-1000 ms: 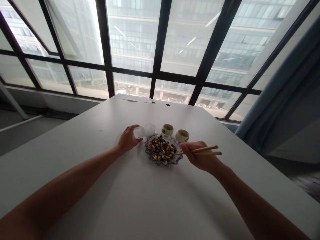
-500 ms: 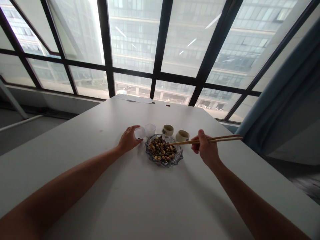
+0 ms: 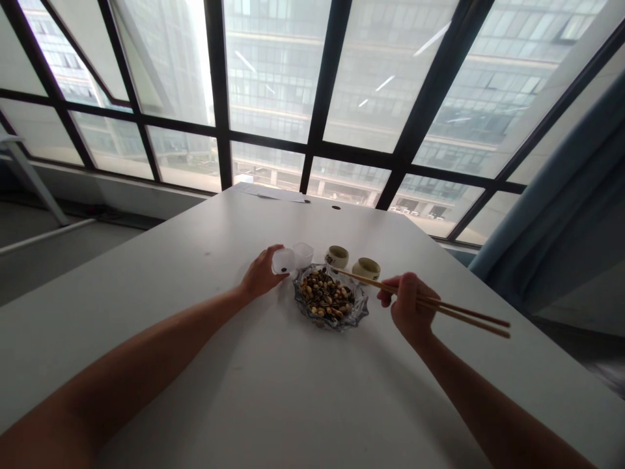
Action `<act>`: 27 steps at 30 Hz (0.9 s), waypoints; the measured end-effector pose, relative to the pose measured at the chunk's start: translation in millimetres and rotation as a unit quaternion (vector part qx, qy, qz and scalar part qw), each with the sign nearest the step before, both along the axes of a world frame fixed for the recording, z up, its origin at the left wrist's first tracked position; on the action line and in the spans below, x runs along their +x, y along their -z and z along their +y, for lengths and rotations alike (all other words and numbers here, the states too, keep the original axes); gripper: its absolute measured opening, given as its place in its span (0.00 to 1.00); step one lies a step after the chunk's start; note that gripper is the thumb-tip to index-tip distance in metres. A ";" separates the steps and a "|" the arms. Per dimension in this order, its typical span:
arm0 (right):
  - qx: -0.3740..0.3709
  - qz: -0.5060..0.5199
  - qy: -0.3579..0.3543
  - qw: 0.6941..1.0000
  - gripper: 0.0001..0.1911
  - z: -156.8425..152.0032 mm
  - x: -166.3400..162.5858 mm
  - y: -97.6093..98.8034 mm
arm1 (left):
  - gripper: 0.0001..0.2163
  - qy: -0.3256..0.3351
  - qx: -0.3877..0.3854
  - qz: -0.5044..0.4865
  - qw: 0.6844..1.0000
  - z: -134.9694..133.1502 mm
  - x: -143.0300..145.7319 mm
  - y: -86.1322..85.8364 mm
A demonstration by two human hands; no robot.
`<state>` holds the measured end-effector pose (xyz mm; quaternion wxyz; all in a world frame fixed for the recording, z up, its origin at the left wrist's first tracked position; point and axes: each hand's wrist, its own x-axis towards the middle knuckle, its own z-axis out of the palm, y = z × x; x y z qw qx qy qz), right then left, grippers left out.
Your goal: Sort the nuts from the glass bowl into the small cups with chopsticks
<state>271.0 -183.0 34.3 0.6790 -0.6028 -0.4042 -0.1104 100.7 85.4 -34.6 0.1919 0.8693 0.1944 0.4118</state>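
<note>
My left hand [image 3: 263,273] is wrapped round a small translucent plastic cup [image 3: 283,262] with a dark speck in it. Right beside that cup stands a second translucent cup [image 3: 303,254]. A wavy-edged glass bowl [image 3: 361,314] holds a mix of pale nuts and dark seeds [image 3: 326,294]. In my right hand [image 3: 413,306] is a pair of wooden chopsticks [image 3: 471,318]. Their tips are over the far side of the bowl, and I cannot make out whether anything is between them.
Two small pale-green cups [image 3: 336,258] with dark markings stand behind the bowl. Papers [image 3: 271,193] lie at the far end of the white table [image 3: 273,378]. Beyond are tall windows, with a blue curtain [image 3: 561,195] on the right.
The chopstick tips have risen from the middle of the nuts and seeds to the bowl's far side. My right hand has lowered, with the chopsticks tilting. My left hand still holds the cup.
</note>
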 end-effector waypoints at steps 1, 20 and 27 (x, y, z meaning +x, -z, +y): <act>-0.019 -0.051 -0.019 0.998 0.28 1.4 -6.4 -2.6 | 0.32 0.001 0.000 0.001 1.000 -0.2 0.2 0.2; -0.143 -0.034 -0.149 0.978 0.29 85.4 -26.5 -25.0 | 0.29 0.016 0.019 -0.003 1.000 -2.7 -0.1 -0.9; -0.162 0.051 -0.155 0.973 0.33 29.3 -10.6 -26.4 | 0.29 0.014 0.029 0.013 0.999 -1.1 0.8 1.4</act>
